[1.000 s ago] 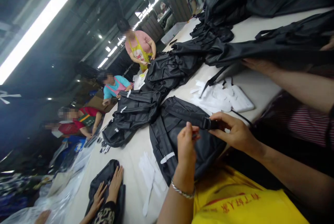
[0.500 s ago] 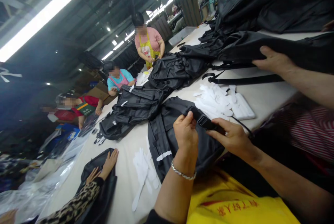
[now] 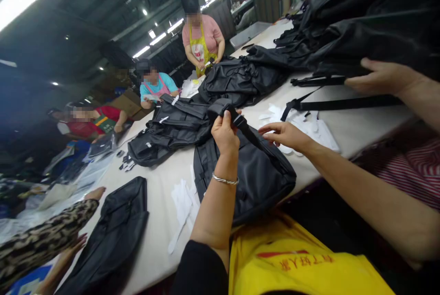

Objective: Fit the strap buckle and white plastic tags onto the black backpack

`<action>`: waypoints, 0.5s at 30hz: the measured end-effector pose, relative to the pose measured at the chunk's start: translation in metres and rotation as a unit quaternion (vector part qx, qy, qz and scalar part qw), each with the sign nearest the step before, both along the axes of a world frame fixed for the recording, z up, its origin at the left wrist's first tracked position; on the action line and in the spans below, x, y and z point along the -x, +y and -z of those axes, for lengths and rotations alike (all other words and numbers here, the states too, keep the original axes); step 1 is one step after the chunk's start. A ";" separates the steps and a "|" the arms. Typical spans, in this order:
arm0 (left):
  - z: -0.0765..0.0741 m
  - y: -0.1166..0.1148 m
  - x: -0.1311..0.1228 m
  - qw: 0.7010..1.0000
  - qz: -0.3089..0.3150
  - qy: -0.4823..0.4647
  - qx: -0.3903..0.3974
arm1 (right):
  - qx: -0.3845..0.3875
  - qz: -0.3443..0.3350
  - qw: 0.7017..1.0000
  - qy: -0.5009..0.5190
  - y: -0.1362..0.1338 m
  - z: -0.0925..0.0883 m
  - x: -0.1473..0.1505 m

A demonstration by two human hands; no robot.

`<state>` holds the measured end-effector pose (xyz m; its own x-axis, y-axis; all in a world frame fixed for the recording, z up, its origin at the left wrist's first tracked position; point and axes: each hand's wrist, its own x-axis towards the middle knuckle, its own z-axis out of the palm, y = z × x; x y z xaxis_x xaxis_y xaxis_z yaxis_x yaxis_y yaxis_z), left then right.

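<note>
My left hand, with a braided bracelet at its wrist, is closed on a black shoulder strap and lifts it above the bag. A dark plastic buckle sits on the strap just right of my fingers. My right hand is just right of the strap, fingers stretched out and apart, apparently holding nothing. Below both hands a black backpack lies on the table, partly hidden by my left forearm.
White paper-like strips lie left of the backpack, and more strips to its right. Other black bags fill the table's middle. A co-worker's hand touches black material at right. A patterned sleeve reaches in beside another bag.
My right hand has let go of the strap near the buckle and opened. My left hand has moved up and left with the strap. The patterned-sleeved co-worker's hands have come off the left bag.
</note>
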<state>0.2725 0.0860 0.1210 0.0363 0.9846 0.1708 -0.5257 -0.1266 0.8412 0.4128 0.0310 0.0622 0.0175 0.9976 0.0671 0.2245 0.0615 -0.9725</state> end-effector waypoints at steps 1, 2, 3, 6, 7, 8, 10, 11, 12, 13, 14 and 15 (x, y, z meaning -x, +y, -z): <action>0.001 0.004 0.001 1.000 -0.004 0.002 0.000 | -0.013 0.007 1.000 0.005 0.003 -0.002 0.002; 0.002 0.006 0.002 1.000 -0.006 0.004 0.002 | -0.025 0.011 1.000 0.008 0.006 -0.006 0.004; 0.003 0.008 0.003 1.000 -0.005 0.005 0.006 | -0.036 0.009 0.999 0.010 0.008 -0.009 0.008; 0.006 0.008 0.005 1.000 -0.004 -0.004 0.019 | -0.059 -0.032 0.997 0.025 0.017 -0.021 0.021; 0.006 0.008 0.006 1.000 -0.004 -0.007 0.024 | -0.063 -0.050 0.996 0.032 0.020 -0.025 0.025; 0.006 0.009 0.007 1.000 -0.003 -0.011 0.029 | -0.067 -0.065 0.995 0.041 0.022 -0.028 0.029; 0.005 0.010 0.011 0.999 0.001 -0.011 0.041 | -0.070 -0.087 0.992 0.053 0.027 -0.035 0.034; 0.005 0.010 0.013 0.999 0.002 -0.007 0.046 | -0.068 -0.097 0.992 0.053 0.029 -0.037 0.035; 0.004 0.011 0.016 0.999 0.003 -0.001 0.048 | -0.063 -0.108 0.991 0.050 0.031 -0.040 0.035; 0.004 0.011 0.018 0.999 0.003 0.008 0.043 | -0.054 -0.120 0.990 0.046 0.032 -0.042 0.035; 0.004 0.011 0.020 0.999 0.004 0.022 0.032 | -0.045 -0.131 0.989 0.044 0.034 -0.044 0.034; 0.004 0.011 0.022 0.999 0.002 0.039 0.014 | -0.039 -0.141 0.988 0.046 0.036 -0.047 0.033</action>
<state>0.2508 0.0970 0.1173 0.0515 0.9888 0.1402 -0.4580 -0.1013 0.8832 0.3795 0.0674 0.1088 -0.2511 0.9556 0.1542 0.0987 0.1838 -0.9780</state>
